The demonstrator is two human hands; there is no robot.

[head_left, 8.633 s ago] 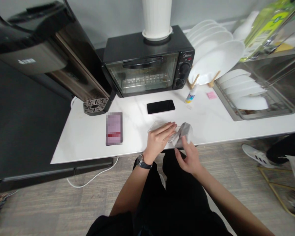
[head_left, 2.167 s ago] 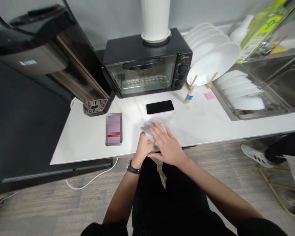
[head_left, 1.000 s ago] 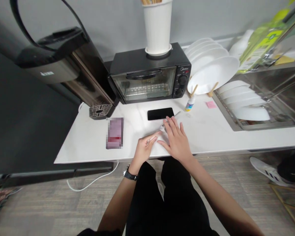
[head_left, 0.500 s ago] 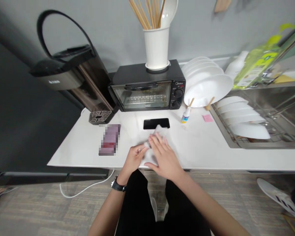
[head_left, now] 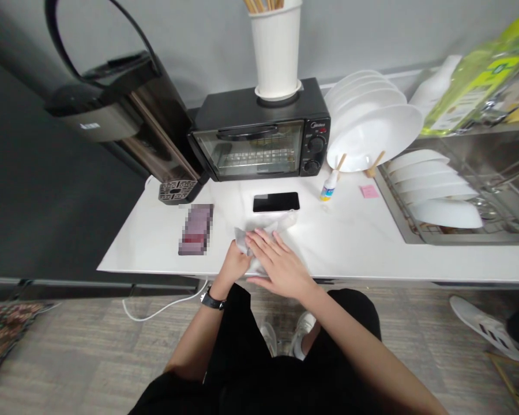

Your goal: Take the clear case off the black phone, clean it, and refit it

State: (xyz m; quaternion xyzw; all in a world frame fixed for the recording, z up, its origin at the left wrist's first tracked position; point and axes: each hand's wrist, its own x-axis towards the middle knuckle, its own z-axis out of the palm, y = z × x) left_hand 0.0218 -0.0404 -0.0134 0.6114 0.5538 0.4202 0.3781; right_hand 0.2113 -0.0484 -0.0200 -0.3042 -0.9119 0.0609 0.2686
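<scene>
A crumpled clear plastic wrapper (head_left: 268, 226) lies near the front edge of the white counter (head_left: 354, 242). My right hand (head_left: 277, 262) lies flat on it with the fingers stretched out and spread. My left hand (head_left: 233, 266), with a watch on the wrist, is closed on the wrapper's left end, partly under the right hand. A black phone (head_left: 275, 202) lies just behind the wrapper.
A black toaster oven (head_left: 259, 138) holds a white utensil holder (head_left: 275, 49). Left stands a dark water dispenser (head_left: 125, 121), with a blurred card (head_left: 195, 228) before it. Right: plates on a rack (head_left: 367, 118), small bottle (head_left: 328, 187), pink note (head_left: 369, 191), sink rack with dishes (head_left: 441, 190).
My view has tilted down again and the utensils have left the top of the picture. Both hands have slid a little left and nearer the counter's edge, still pressing the wrapper.
</scene>
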